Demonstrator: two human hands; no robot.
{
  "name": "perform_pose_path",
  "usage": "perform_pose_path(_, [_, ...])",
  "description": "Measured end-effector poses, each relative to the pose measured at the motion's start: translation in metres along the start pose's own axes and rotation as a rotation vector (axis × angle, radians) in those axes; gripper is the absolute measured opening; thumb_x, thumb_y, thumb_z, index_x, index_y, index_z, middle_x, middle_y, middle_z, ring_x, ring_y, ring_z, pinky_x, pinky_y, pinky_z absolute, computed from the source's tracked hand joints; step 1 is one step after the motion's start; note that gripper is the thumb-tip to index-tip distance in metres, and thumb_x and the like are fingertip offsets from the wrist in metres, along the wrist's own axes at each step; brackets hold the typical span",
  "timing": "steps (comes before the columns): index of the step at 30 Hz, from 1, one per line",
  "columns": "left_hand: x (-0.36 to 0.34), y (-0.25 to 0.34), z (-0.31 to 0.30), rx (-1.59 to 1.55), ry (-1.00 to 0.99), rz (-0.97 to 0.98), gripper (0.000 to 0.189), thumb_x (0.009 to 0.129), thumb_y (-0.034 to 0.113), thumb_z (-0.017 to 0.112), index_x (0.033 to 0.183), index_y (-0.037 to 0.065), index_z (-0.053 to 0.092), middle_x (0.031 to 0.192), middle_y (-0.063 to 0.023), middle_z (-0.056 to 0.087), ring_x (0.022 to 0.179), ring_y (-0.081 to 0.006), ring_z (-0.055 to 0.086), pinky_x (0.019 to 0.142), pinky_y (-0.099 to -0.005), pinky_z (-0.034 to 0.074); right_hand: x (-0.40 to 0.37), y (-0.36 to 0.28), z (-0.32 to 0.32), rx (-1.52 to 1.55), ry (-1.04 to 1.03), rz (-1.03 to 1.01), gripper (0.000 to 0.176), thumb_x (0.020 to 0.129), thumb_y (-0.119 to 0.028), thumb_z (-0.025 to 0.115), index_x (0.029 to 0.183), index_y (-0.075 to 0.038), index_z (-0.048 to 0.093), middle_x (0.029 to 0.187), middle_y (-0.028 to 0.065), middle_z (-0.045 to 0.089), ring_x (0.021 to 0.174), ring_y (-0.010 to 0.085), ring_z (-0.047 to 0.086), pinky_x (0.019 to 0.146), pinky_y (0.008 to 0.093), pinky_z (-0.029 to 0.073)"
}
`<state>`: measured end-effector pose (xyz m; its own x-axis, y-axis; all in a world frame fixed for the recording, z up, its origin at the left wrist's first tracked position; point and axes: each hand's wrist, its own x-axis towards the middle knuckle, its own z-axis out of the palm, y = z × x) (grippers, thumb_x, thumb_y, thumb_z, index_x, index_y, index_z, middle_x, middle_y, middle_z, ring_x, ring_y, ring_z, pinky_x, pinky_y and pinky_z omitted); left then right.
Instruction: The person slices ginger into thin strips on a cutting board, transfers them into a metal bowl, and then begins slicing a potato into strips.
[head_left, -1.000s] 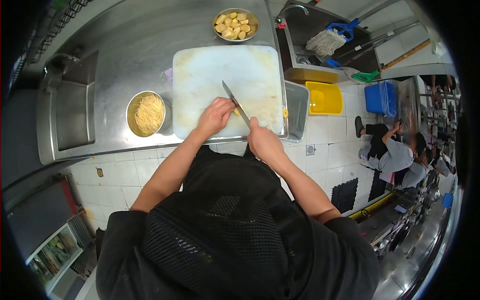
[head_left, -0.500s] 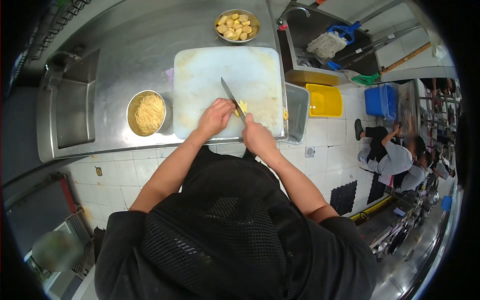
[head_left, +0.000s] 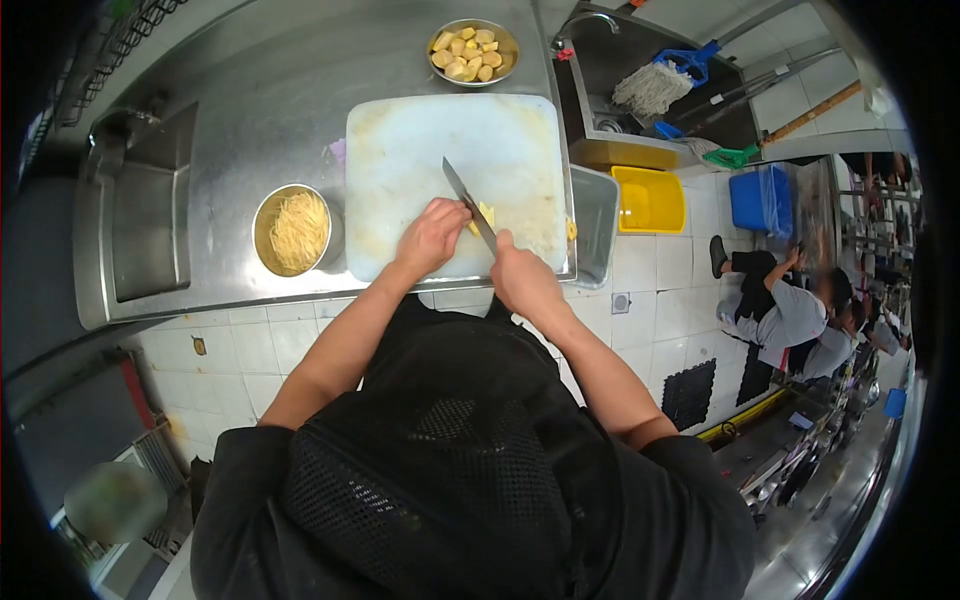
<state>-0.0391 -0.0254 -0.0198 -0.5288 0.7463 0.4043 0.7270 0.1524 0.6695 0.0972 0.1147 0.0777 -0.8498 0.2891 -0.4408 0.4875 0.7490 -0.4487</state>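
Note:
A kitchen knife (head_left: 457, 184) is gripped at its handle by my right hand (head_left: 526, 276), the blade slanting up and left over a white cutting board (head_left: 410, 150). My left hand (head_left: 432, 238), fingers curled, presses a pale yellow piece of what looks like ginger (head_left: 473, 229) on the board, its fingertips against the blade. Cut yellow slices (head_left: 487, 212) lie just right of the blade. Thin pale shreds (head_left: 300, 230) fill a round metal pot (head_left: 262, 235) left of the board. Beyond the board stands a metal bowl (head_left: 436, 72) of peeled yellow chunks (head_left: 470, 55).
A steel counter (head_left: 250, 110) carries the board, with a sink (head_left: 150, 230) at its left. To the right are a grey bin (head_left: 596, 215), a yellow tub (head_left: 650, 200), a blue bin (head_left: 760, 200) and a mop (head_left: 655, 88). Co-workers (head_left: 795, 315) sit farther right.
My right hand has shifted slightly right and down with the knife handle. My left hand stays nearly in place on the yellow piece.

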Motion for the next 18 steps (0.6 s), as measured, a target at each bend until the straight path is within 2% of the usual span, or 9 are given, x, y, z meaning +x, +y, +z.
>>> perform_pose_path(3, [-0.004, 0.002, 0.002, 0.005, -0.010, -0.016, 0.016, 0.087, -0.002, 0.065, 0.103, 0.002, 0.068, 0.105, -0.0121, 0.068, 0.104, -0.0327, 0.063, 0.087, -0.0412, 0.054, -0.017, 0.005, -0.005, 0.005, -0.092, 0.007, 0.023, 0.094, -0.009, 0.053, 0.113, 0.002, 0.045, 0.083, 0.0302, 0.069, 0.083, 0.0502, 0.068, 0.075, 0.0594, 0.053])
perform_pose_path(5, [-0.001, -0.001, 0.002, 0.011, -0.010, -0.006, 0.015, 0.088, -0.002, 0.065, 0.102, 0.002, 0.068, 0.105, -0.0120, 0.068, 0.105, -0.0327, 0.063, 0.087, -0.0414, 0.054, -0.003, 0.011, 0.018, 0.007, -0.021, -0.016, 0.024, 0.094, -0.009, 0.053, 0.113, 0.002, 0.044, 0.083, 0.0300, 0.069, 0.082, 0.0504, 0.068, 0.075, 0.0605, 0.052])
perform_pose_path(9, [-0.002, 0.002, 0.001, 0.015, -0.009, 0.001, 0.015, 0.088, -0.002, 0.065, 0.102, 0.002, 0.068, 0.105, -0.0119, 0.068, 0.104, -0.0331, 0.063, 0.087, -0.0416, 0.054, 0.003, 0.004, 0.007, 0.043, 0.008, -0.016, 0.023, 0.094, -0.009, 0.054, 0.112, 0.002, 0.044, 0.082, 0.0296, 0.069, 0.081, 0.0508, 0.068, 0.075, 0.0619, 0.051])
perform_pose_path(11, [-0.003, -0.003, 0.004, 0.011, -0.014, -0.007, 0.018, 0.086, -0.003, 0.065, 0.103, 0.003, 0.067, 0.107, -0.0093, 0.068, 0.104, -0.0310, 0.062, 0.088, -0.0404, 0.053, -0.014, 0.007, -0.002, 0.040, -0.034, -0.040, 0.024, 0.094, -0.009, 0.053, 0.113, 0.002, 0.045, 0.082, 0.0301, 0.069, 0.080, 0.0511, 0.068, 0.074, 0.0619, 0.051])
perform_pose_path(15, [-0.003, 0.003, 0.000, 0.019, -0.013, 0.006, 0.016, 0.088, -0.002, 0.065, 0.103, 0.003, 0.067, 0.104, -0.0116, 0.068, 0.103, -0.0334, 0.063, 0.087, -0.0414, 0.054, -0.001, -0.001, 0.012, 0.021, -0.035, 0.003, 0.024, 0.093, -0.008, 0.052, 0.113, 0.003, 0.046, 0.082, 0.0317, 0.069, 0.080, 0.0518, 0.068, 0.075, 0.0620, 0.052])
perform_pose_path(18, [-0.002, 0.003, 0.001, 0.034, 0.004, 0.007, 0.015, 0.088, -0.001, 0.066, 0.102, 0.003, 0.068, 0.105, -0.0115, 0.068, 0.104, -0.0325, 0.064, 0.087, -0.0412, 0.054, 0.023, 0.000, 0.021, 0.083, 0.070, -0.059, 0.024, 0.092, -0.007, 0.051, 0.113, 0.004, 0.046, 0.083, 0.0330, 0.069, 0.080, 0.0520, 0.068, 0.075, 0.0615, 0.052])
